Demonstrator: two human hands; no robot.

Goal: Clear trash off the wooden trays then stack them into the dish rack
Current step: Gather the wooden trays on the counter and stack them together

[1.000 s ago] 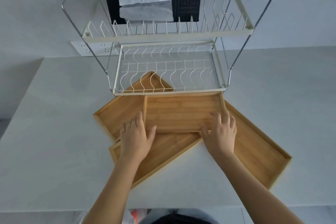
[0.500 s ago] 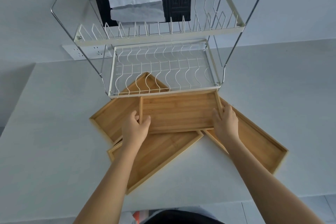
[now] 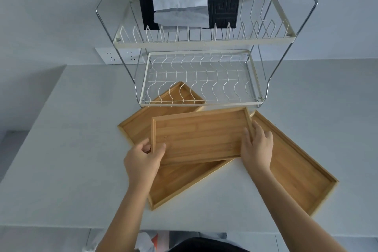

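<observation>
Held tray: small rectangular bamboo tray [image 3: 199,135], apparently lifted and tilted, gripped at both short ends.
Left hand [image 3: 143,161]: thumb inside the rim.
Right hand [image 3: 257,147]: clasping the right end.
Beneath: two large bamboo trays [image 3: 286,161] on the white counter [image 3: 61,149].
Behind: two-tier white wire dish rack [image 3: 200,80].
</observation>
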